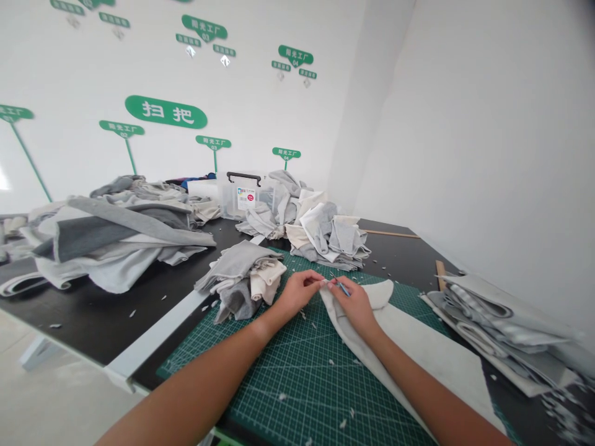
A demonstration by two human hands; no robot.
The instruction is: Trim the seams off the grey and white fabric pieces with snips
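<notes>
Pale grey-white fabric (432, 347) lies partly folded over the green cutting mat (260, 378), its near end running towards me under my right forearm. My left hand (301, 290) is closed in a pinch on the fabric's far corner. Close beside it, my right hand (356, 305) is closed around a small blue tool (344, 288) with a thin tip; its exact kind is too small to tell. The fingertips of both hands almost meet at the corner, and the right-hand fingers partly hide the tool.
Folded cloths (239, 263) sit left of my hands. Behind are a heap of cloths (325, 229) and a clear plastic box (227, 201). A large fabric pile (116, 229) covers the left; stacked fabric (493, 328) lies right by the wall. Scraps dot the mat and black table (116, 310).
</notes>
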